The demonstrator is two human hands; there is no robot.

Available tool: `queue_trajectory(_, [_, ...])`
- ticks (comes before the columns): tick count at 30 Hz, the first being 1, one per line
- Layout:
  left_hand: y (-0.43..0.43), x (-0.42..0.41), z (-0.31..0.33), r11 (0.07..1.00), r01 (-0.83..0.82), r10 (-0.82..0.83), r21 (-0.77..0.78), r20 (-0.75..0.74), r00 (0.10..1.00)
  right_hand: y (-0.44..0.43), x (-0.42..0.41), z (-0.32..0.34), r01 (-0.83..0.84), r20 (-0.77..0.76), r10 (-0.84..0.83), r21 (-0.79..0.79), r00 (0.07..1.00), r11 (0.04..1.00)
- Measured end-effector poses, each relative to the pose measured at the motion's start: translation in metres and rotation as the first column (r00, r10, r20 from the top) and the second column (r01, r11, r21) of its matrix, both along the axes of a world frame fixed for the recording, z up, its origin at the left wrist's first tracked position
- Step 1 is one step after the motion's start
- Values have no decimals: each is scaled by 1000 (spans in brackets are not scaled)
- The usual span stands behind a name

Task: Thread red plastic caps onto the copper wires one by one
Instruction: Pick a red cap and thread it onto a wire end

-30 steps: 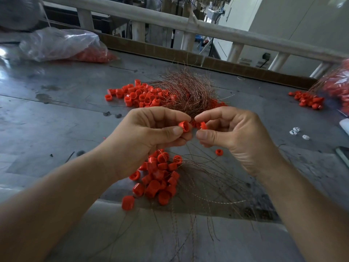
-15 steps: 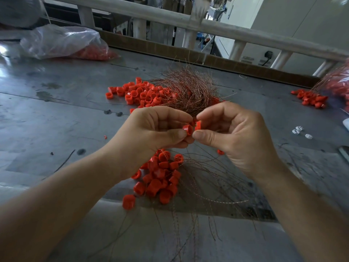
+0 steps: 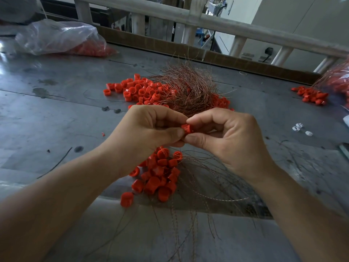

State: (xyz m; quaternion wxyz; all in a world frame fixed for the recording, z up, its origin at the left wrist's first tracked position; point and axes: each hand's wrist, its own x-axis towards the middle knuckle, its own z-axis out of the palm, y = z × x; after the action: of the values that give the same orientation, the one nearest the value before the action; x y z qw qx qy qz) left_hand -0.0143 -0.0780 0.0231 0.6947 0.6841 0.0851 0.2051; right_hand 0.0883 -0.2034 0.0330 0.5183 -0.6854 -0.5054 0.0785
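**One cap, two hands, three heaps**

At far left we are seeing one clear plastic bag lying on the grey table. Next, a first heap of red caps is lying against one tangle of copper wires. In the middle our left hand and right hand, both with curled fingers, are pinching one red cap between them, above the table. Under them a second heap is lying on loose wires. At right a third heap and three white pieces are lying apart.
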Motion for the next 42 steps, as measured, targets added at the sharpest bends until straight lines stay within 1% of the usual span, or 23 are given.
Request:
queue_trajectory(8, [0, 0, 1, 1000, -12, 12, 18, 10, 1000, -1, -1, 0, 71, 83, -71, -5, 994, 997])
queue_trajectory(17, [0, -1, -2, 999, 5, -5, 42, -9, 1000, -1, -1, -2, 79, 131, -83, 34, 988, 996])
queue_trajectory(24, [-1, -1, -2, 999, 20, -19, -28, 13, 1000, 0, -2, -2, 54, 58, -58, 73, 997, 996])
queue_trajectory(28, [0, -3, -3, 995, 31, -29, -94, 22, 999, 0, -5, -2, 44, 98, -55, 106, 994, 993])
queue_trajectory(31, [1, -4, -2, 996, 60, -60, -66, -1, 998, 0, -4, -2, 22, 66, -27, 74, 997, 997])
queue_trajectory(34, [2, -4, 0, 993, 100, -100, -65, -7, 995, 0, 1, -1, -23, -47, 26, 62, 999, 998])
queue_trajectory(36, [3, -5, 1, 987, 138, -138, -87, -5, 990, -1, 3, -1, -58, -76, 60, 31, 995, 998])
queue_trajectory(37, [4, -5, 2, 984, 152, -153, -98, -4, 988, -1, 4, -1, -76, -57, 76, 6, 995, 997])
queue_trajectory(40, [6, -6, 1, 979, 169, -172, -111, -19, 985, -2, 5, 1, -139, 66, 145, -82, 987, 987])
queue_trajectory(42, [5, -5, 0, 977, 180, -184, -111, -25, 983, -2, 5, 2, -155, 101, 166, -107, 981, 982])
